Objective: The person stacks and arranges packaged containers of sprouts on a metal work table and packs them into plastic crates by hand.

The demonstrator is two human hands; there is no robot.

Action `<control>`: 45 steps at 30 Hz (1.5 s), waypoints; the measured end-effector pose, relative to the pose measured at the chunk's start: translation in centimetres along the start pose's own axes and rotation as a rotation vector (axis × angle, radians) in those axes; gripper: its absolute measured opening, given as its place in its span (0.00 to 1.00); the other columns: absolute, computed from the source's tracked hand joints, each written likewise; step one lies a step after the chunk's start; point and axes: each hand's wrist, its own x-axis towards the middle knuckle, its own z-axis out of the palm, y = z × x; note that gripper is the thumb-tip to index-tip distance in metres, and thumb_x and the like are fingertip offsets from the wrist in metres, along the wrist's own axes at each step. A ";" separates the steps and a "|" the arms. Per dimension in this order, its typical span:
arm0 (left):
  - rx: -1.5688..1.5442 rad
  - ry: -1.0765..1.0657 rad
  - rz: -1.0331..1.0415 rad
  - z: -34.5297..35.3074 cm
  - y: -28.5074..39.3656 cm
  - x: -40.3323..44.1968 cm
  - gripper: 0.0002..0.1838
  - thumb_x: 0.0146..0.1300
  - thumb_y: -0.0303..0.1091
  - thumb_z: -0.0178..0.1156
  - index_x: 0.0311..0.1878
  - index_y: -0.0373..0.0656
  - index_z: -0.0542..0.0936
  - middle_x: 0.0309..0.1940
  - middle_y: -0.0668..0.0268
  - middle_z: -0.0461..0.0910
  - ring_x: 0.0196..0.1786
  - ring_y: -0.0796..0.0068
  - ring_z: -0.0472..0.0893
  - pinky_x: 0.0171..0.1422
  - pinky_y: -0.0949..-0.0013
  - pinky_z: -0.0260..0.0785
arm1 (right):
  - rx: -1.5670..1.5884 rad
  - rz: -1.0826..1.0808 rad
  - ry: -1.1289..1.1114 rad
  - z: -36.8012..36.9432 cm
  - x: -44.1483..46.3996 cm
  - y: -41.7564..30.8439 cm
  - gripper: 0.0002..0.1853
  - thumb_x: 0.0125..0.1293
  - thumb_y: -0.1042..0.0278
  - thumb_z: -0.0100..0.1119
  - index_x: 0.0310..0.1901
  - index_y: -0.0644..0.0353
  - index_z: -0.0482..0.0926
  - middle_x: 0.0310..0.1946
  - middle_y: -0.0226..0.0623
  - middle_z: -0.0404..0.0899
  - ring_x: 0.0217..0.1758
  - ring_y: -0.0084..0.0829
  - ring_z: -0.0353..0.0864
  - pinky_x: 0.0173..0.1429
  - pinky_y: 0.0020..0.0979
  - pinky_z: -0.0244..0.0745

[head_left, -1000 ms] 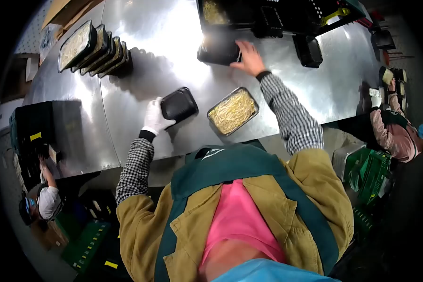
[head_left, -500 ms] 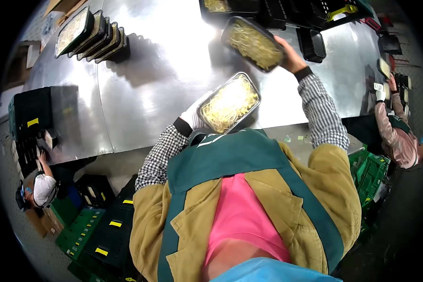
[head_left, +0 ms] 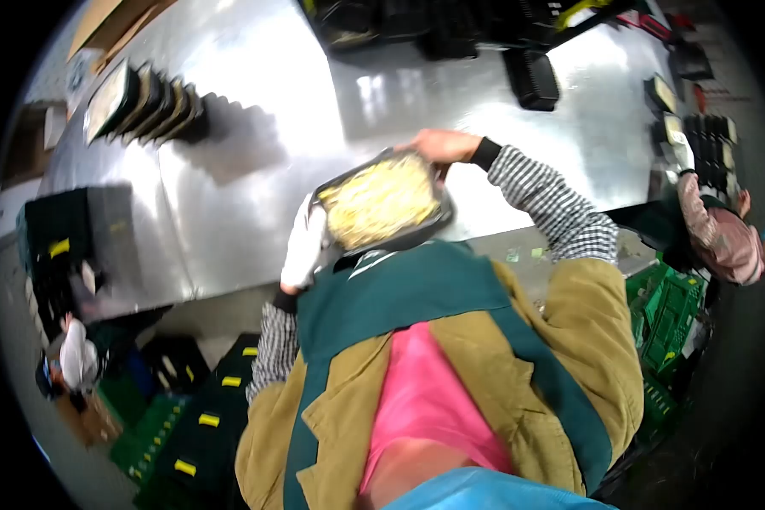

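A black plastic tray of bean sprouts (head_left: pixel 381 202) is in front of my apron, above the near edge of the metal table. My left hand (head_left: pixel 304 246), in a white glove, grips its left end. My bare right hand (head_left: pixel 444 146) holds its upper right corner, fingers curled over the rim. A second dark rim (head_left: pixel 444 223) shows beneath at the right, apparently another tray under the first; blur hides how they sit together.
Several filled trays (head_left: pixel 144 104) lean in a row on the metal table (head_left: pixel 238 221) at the left. Black trays (head_left: pixel 450 30) and a single one (head_left: pixel 531 78) lie at the back. Green crates (head_left: pixel 667 310) stand right. Co-workers are at left (head_left: pixel 78 353) and right (head_left: pixel 722 242).
My right hand has brought its tray down and left to the other one, and the two trays now overlap. My left hand has shifted left and turned upright at the tray's end.
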 end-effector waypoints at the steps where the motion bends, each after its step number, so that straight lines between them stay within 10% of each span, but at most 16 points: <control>1: 0.174 -0.040 0.153 1.3 0.1 -0.6 0.30 0.68 0.42 0.55 0.66 0.33 0.62 0.59 0.57 0.71 0.60 0.69 0.71 0.62 0.68 0.64 | -0.093 0.406 0.178 1.0 -0.6 -3.7 0.25 0.65 0.55 0.56 0.59 0.61 0.72 0.47 0.50 0.77 0.24 0.29 0.83 0.30 0.28 0.82; 3: 0.064 0.060 0.128 2.7 -1.3 -0.7 0.29 0.66 0.35 0.57 0.67 0.33 0.61 0.59 0.56 0.71 0.59 0.70 0.71 0.65 0.69 0.61 | -0.049 0.184 0.522 -3.6 -2.6 0.8 0.26 0.61 0.49 0.60 0.53 0.62 0.75 0.46 0.51 0.78 0.33 0.33 0.85 0.33 0.34 0.81; 5: -0.063 0.123 0.144 3.5 -1.1 -0.8 0.29 0.68 0.37 0.55 0.67 0.33 0.61 0.59 0.56 0.71 0.59 0.70 0.71 0.66 0.69 0.61 | -0.817 0.390 1.281 -10.0 -4.6 5.5 0.34 0.55 0.37 0.61 0.48 0.64 0.76 0.48 0.53 0.77 0.46 0.39 0.82 0.40 0.42 0.79; 8: -0.125 0.212 0.019 4.5 -0.1 -1.5 0.25 0.72 0.40 0.47 0.65 0.33 0.65 0.57 0.57 0.73 0.56 0.71 0.72 0.63 0.70 0.62 | -1.092 0.750 1.575 -17.6 -8.5 14.4 0.56 0.45 0.22 0.58 0.68 0.55 0.57 0.63 0.58 0.64 0.66 0.54 0.63 0.64 0.48 0.65; 15: -0.217 0.447 0.046 7.0 -1.7 -3.0 0.26 0.72 0.41 0.46 0.66 0.33 0.64 0.57 0.59 0.74 0.54 0.72 0.72 0.62 0.72 0.61 | -0.889 0.553 1.511 -18.9 -12.4 20.5 0.48 0.49 0.32 0.62 0.67 0.54 0.61 0.54 0.60 0.69 0.56 0.54 0.70 0.60 0.48 0.66; 21: 0.023 0.431 0.157 2.6 -2.1 -3.4 0.23 0.73 0.41 0.41 0.66 0.39 0.65 0.62 0.52 0.69 0.67 0.61 0.66 0.70 0.64 0.56 | 0.613 -0.137 0.824 -7.0 -18.0 3.3 0.28 0.71 0.47 0.46 0.63 0.61 0.66 0.55 0.36 0.74 0.55 0.28 0.76 0.57 0.32 0.73; 23: 0.092 0.519 0.527 2.5 1.7 -3.5 0.26 0.74 0.43 0.39 0.66 0.35 0.64 0.65 0.51 0.65 0.68 0.61 0.65 0.71 0.63 0.55 | 0.617 -0.206 0.457 -6.8 -17.4 3.0 0.28 0.71 0.49 0.45 0.64 0.62 0.65 0.58 0.37 0.72 0.59 0.29 0.74 0.60 0.32 0.72; 24: 0.133 0.567 0.699 2.8 4.1 -3.6 0.27 0.74 0.45 0.39 0.66 0.33 0.64 0.66 0.51 0.64 0.68 0.60 0.64 0.71 0.62 0.54 | -0.115 -0.456 0.523 -6.8 -15.6 3.3 0.28 0.72 0.49 0.44 0.64 0.62 0.64 0.59 0.38 0.71 0.61 0.30 0.72 0.61 0.32 0.71; 26: 0.256 0.620 0.965 3.8 8.5 -4.7 0.29 0.73 0.47 0.40 0.66 0.32 0.63 0.67 0.52 0.63 0.69 0.58 0.63 0.72 0.60 0.53 | -0.387 -0.404 0.438 -2.2 -12.0 -1.5 0.29 0.73 0.48 0.42 0.65 0.62 0.63 0.62 0.40 0.67 0.65 0.30 0.68 0.64 0.35 0.69; 28: 0.539 0.529 1.188 4.8 11.4 -6.2 0.33 0.68 0.50 0.48 0.67 0.34 0.63 0.65 0.48 0.64 0.70 0.52 0.61 0.74 0.56 0.47 | 0.305 -0.038 0.244 3.3 -7.3 -7.3 0.29 0.72 0.44 0.42 0.59 0.64 0.67 0.58 0.44 0.70 0.62 0.32 0.71 0.57 0.37 0.75; 31: 1.235 0.197 0.851 7.3 9.8 -5.9 0.34 0.62 0.52 0.53 0.69 0.46 0.63 0.68 0.51 0.59 0.72 0.49 0.54 0.74 0.42 0.34 | 0.024 0.265 -0.058 -0.3 -2.6 -7.3 0.31 0.70 0.40 0.42 0.41 0.68 0.76 0.34 0.44 0.82 0.32 0.32 0.85 0.33 0.30 0.84; 32: 1.293 0.150 0.827 7.5 9.0 -5.2 0.34 0.62 0.50 0.52 0.69 0.47 0.63 0.69 0.51 0.57 0.73 0.49 0.53 0.73 0.40 0.36 | -0.076 0.236 0.182 -0.7 -3.1 -7.6 0.31 0.70 0.41 0.43 0.31 0.67 0.76 0.20 0.38 0.80 0.14 0.28 0.80 0.20 0.23 0.78; 35: 1.410 0.035 0.762 8.0 8.7 -3.7 0.33 0.62 0.47 0.52 0.70 0.50 0.61 0.71 0.54 0.53 0.74 0.49 0.49 0.71 0.36 0.41 | -0.428 0.085 0.878 -9.5 -0.9 -2.3 0.28 0.62 0.42 0.57 0.37 0.68 0.79 0.23 0.40 0.82 0.25 0.31 0.83 0.32 0.29 0.79; 37: 1.425 -0.015 0.748 8.0 9.5 -3.5 0.34 0.61 0.47 0.52 0.70 0.50 0.61 0.72 0.58 0.54 0.73 0.50 0.51 0.70 0.35 0.41 | -0.888 0.259 1.266 -16.4 2.7 3.3 0.45 0.52 0.31 0.60 0.59 0.65 0.68 0.48 0.54 0.77 0.53 0.46 0.77 0.57 0.39 0.73; 41: 1.398 -0.063 0.769 8.1 10.5 -3.3 0.32 0.62 0.43 0.51 0.71 0.53 0.61 0.71 0.60 0.56 0.74 0.53 0.52 0.72 0.36 0.39 | -0.736 0.472 1.318 -18.7 6.3 2.9 0.54 0.46 0.27 0.62 0.69 0.52 0.54 0.69 0.60 0.48 0.68 0.58 0.55 0.67 0.49 0.60; 45: 1.319 0.106 0.626 8.4 10.8 -4.4 0.35 0.60 0.46 0.54 0.71 0.53 0.60 0.72 0.59 0.55 0.74 0.50 0.51 0.72 0.35 0.35 | -0.786 0.411 1.473 -21.4 8.3 6.4 0.50 0.45 0.31 0.64 0.68 0.47 0.58 0.64 0.60 0.56 0.61 0.60 0.62 0.60 0.51 0.67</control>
